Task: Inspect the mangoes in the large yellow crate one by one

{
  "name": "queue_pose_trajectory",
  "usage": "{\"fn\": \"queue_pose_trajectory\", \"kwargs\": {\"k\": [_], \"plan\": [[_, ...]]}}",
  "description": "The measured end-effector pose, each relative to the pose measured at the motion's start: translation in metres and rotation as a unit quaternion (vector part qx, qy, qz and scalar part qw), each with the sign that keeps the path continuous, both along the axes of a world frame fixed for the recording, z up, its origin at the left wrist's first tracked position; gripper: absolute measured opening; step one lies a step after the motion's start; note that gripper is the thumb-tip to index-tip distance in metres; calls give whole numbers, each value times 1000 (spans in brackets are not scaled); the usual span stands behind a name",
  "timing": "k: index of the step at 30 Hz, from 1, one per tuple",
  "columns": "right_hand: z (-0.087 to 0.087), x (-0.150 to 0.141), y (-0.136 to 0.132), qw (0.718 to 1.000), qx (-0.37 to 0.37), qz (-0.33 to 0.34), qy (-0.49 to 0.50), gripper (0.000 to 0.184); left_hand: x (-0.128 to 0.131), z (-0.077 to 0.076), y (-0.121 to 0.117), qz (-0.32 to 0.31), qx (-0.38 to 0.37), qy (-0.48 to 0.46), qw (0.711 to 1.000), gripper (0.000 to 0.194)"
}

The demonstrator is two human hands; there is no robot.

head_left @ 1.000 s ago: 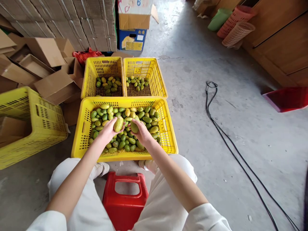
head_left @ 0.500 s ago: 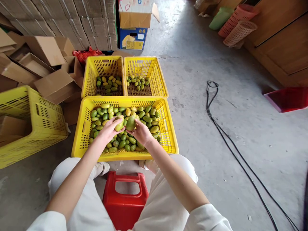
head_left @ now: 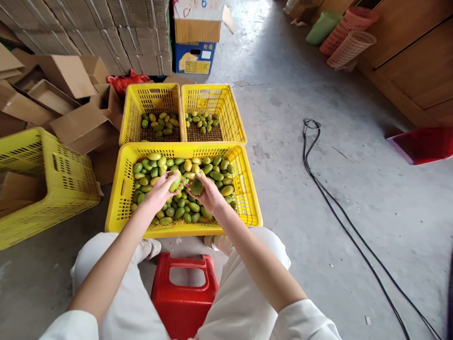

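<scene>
Over the near yellow crate (head_left: 113, 203), my left hand (head_left: 160, 192) is closed around a yellow-green mango (head_left: 175, 181). Close beside it, my right hand (head_left: 211, 192) grips a darker green mango (head_left: 197, 186) between thumb and fingers. A small gap parts the two fruits. Beneath both hands lie many loose mangoes (head_left: 194, 207), green to yellow, spread over the crate's bottom; my hands cover some of them.
Two smaller yellow crates, left (head_left: 123, 113) and right (head_left: 238, 113), stand behind with several mangoes each. Another yellow crate (head_left: 71, 174) holds cardboard at left, near piled cartons (head_left: 79, 125). A red stool (head_left: 184, 302) is between my legs. Black cable (head_left: 325, 189) lies on the floor at right.
The mango in my right hand has turned and now shows a darker side. My hands have shifted slightly; both keep their hold.
</scene>
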State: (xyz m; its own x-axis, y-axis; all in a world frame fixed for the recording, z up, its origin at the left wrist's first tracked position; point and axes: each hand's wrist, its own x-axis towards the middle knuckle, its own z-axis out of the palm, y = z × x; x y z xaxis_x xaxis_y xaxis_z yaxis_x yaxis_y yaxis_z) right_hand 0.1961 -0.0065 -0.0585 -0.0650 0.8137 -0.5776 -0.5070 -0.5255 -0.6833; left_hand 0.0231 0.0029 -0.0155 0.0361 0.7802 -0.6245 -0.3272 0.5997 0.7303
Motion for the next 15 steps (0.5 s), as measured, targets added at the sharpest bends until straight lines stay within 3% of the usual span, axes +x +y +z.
{"fn": "queue_pose_trajectory", "kwargs": {"k": [9,15], "plan": [[4,-1,-4,998,-39,45,9,51,2,0,-5,-19,22,2,1000,33],[6,-5,0,996,-75,15,38,38,-3,-10,-4,-33,28,14,999,32]]}}
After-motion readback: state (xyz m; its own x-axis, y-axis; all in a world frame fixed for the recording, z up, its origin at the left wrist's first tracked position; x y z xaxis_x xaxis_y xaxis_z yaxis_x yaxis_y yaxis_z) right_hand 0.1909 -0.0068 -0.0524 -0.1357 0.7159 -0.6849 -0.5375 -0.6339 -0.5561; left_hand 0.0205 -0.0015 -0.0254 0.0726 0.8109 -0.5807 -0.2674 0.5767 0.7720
